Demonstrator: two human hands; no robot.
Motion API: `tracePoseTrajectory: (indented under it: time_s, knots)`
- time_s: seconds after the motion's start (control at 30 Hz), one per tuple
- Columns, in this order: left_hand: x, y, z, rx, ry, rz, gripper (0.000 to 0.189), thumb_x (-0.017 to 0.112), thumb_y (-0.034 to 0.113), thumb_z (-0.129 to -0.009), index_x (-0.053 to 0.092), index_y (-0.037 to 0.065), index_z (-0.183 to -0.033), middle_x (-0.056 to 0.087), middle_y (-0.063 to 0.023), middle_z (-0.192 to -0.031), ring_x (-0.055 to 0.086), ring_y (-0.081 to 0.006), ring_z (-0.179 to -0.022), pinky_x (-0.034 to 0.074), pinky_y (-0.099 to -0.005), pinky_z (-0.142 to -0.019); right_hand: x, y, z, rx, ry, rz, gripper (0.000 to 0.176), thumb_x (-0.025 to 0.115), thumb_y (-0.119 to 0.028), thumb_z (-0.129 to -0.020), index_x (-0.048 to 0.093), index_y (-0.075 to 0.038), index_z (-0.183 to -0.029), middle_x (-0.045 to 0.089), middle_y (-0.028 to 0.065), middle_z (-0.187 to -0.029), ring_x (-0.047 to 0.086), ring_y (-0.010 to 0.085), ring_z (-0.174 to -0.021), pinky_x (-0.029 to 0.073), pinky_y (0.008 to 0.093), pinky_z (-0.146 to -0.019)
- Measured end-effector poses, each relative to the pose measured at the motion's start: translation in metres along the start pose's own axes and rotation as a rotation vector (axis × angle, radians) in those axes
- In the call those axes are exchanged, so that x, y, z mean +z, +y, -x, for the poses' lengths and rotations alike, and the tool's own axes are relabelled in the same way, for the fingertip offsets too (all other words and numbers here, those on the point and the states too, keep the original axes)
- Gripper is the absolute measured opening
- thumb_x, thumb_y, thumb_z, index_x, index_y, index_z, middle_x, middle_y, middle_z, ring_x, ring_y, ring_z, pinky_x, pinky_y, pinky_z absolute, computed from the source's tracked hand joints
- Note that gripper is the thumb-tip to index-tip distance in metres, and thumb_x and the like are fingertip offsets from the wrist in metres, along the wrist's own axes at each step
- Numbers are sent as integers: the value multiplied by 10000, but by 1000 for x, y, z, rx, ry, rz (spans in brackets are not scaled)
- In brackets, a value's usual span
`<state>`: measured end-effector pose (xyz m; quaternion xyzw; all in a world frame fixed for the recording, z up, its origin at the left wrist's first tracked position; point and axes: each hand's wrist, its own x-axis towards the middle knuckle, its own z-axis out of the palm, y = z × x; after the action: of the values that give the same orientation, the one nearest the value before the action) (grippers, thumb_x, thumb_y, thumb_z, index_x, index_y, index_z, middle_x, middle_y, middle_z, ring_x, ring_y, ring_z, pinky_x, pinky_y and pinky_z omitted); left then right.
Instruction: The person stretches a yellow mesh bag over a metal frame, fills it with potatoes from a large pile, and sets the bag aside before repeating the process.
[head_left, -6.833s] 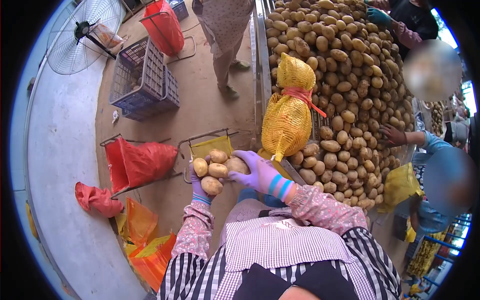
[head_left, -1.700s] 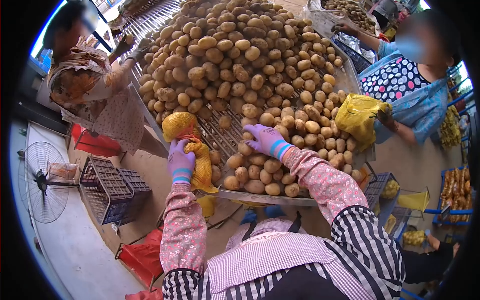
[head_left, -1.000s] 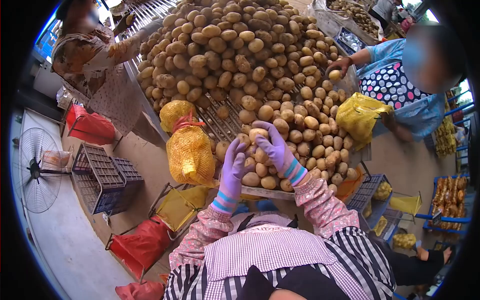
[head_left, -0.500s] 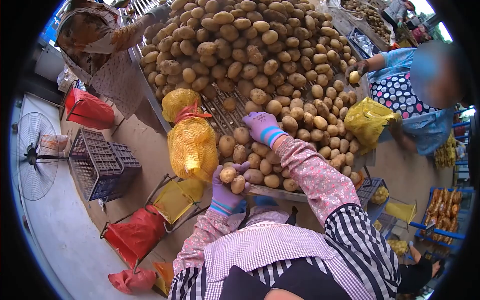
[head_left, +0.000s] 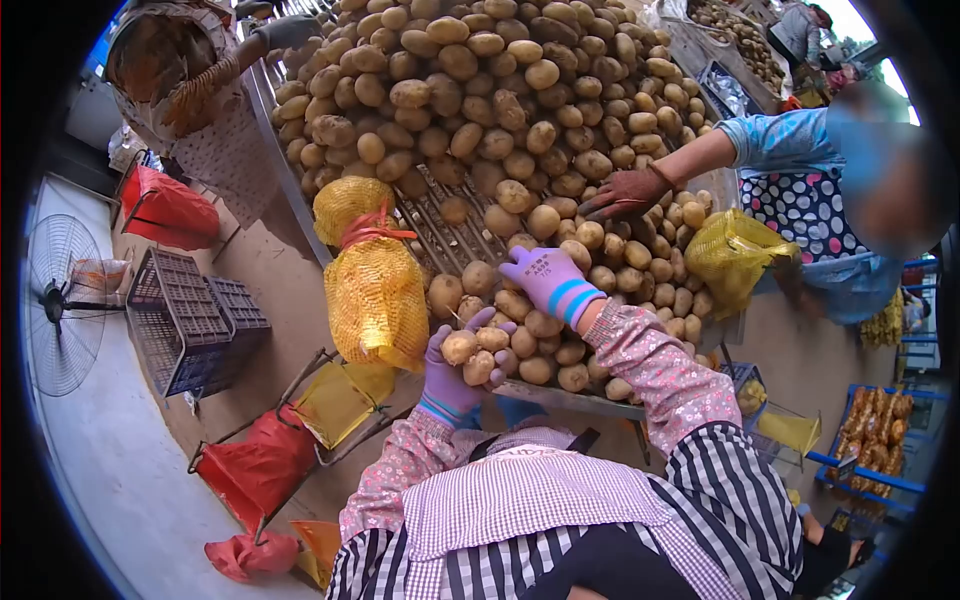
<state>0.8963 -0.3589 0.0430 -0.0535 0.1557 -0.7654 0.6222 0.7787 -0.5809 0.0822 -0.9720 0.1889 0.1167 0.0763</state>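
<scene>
My left hand [head_left: 457, 372], in a purple glove, is closed around a few potatoes [head_left: 478, 367] at the table's near edge. Over the near part of the potato heap [head_left: 480, 90], my right hand [head_left: 548, 278] in a matching glove reaches down with its fingers stretched out. Its fingertips are among the potatoes and partly hidden. Left of my hands, a filled yellow mesh bag [head_left: 375, 300], tied with a red strip, rests on the slatted sorting table [head_left: 440, 225].
Opposite on the right, another person's gloved hand [head_left: 627, 193] touches the heap beside a yellow mesh bag [head_left: 735, 255]. A second person's arm is at upper left. Red bags [head_left: 262, 465], dark crates [head_left: 185, 325] and a fan [head_left: 60, 300] stand on the left.
Three potatoes now show in my left hand, where two showed before. My right hand has shifted slightly right and down. The other person's hand has moved left onto the heap, its potato no longer visible.
</scene>
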Motion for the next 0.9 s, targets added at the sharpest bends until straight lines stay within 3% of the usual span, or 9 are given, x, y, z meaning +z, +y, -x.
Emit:
tracePoseTrajectory:
  time_s: [0.07, 0.2, 0.27, 0.37, 0.4, 0.5, 0.53, 0.77, 0.9]
  knots:
    - [2, -1, 0, 12, 46, 58, 760, 649, 530, -887, 437, 189, -1532, 467, -199, -1528, 570, -403, -1206, 537, -476, -898, 7, -2, -6, 23, 51, 15, 263, 683, -164, -833, 632, -137, -1089, 607, 100, -1097, 687, 307, -989, 571, 444, -765]
    - [13, -3, -4, 50, 74, -6, 764, 630, 520, -895, 411, 192, -1549, 466, -184, -1535, 513, -407, -1340, 513, -514, -978, 0, -2, 4, 77, 66, -39, 226, 671, -211, -859, 644, -129, -1068, 617, 103, -1093, 686, 308, -989, 568, 458, -757]
    - [17, -4, -1, 102, 170, -97, 759, 604, 500, -905, 389, 191, -1564, 461, -166, -1547, 468, -389, -1411, 483, -549, -1033, -9, -5, 12, 203, 122, -266, 244, 662, -252, -888, 670, -125, -1096, 631, 103, -1098, 679, 323, -980, 558, 469, -794]
    - [17, -4, -1, 63, 136, -59, 746, 585, 484, -911, 387, 183, -1565, 462, -159, -1550, 516, -372, -1362, 487, -559, -1020, -30, -10, 25, 66, 110, -534, 316, 617, -306, -923, 677, -115, -1166, 649, 121, -1094, 676, 342, -1011, 544, 479, -858]
    - [16, -5, -2, 57, 139, -56, 746, 585, 484, -911, 387, 183, -1565, 462, -159, -1550, 516, -372, -1362, 487, -559, -1020, -37, -22, 31, 57, 68, -471, 366, 630, -292, -923, 648, -144, -1258, 634, 120, -1120, 662, 336, -1046, 532, 478, -885]
    - [3, -6, -10, 61, 120, -136, 755, 587, 477, -909, 378, 180, -1572, 464, -154, -1551, 537, -361, -1333, 496, -561, -1006, -16, -19, 24, 25, 144, -279, 412, 659, -283, -911, 613, -158, -1301, 616, 117, -1159, 641, 328, -1098, 531, 470, -892]
    - [-6, -5, -9, 50, 118, -97, 752, 584, 474, -913, 376, 183, -1574, 466, -147, -1552, 549, -352, -1315, 501, -561, -995, -11, -18, 22, 47, 85, -198, 435, 674, -263, -901, 587, -158, -1315, 604, 108, -1190, 623, 324, -1136, 533, 460, -898]
    - [-3, -6, -1, 13, 121, -150, 729, 548, 440, -943, 323, 237, -1606, 486, -90, -1539, 541, -288, -1270, 455, -503, -1030, -6, -11, 3, 184, -15, -292, 410, 689, -335, -897, 630, -156, -1262, 624, 120, -1190, 654, 337, -1054, 528, 471, -898]
    - [13, -8, 1, 36, 210, -334, 730, 519, 461, -952, 305, 243, -1614, 506, -67, -1502, 536, -271, -1254, 445, -486, -1023, -25, -15, 24, 279, 144, -555, 436, 741, -414, -866, 684, -126, -1189, 665, 126, -1172, 676, 316, -1058, 548, 415, -909]
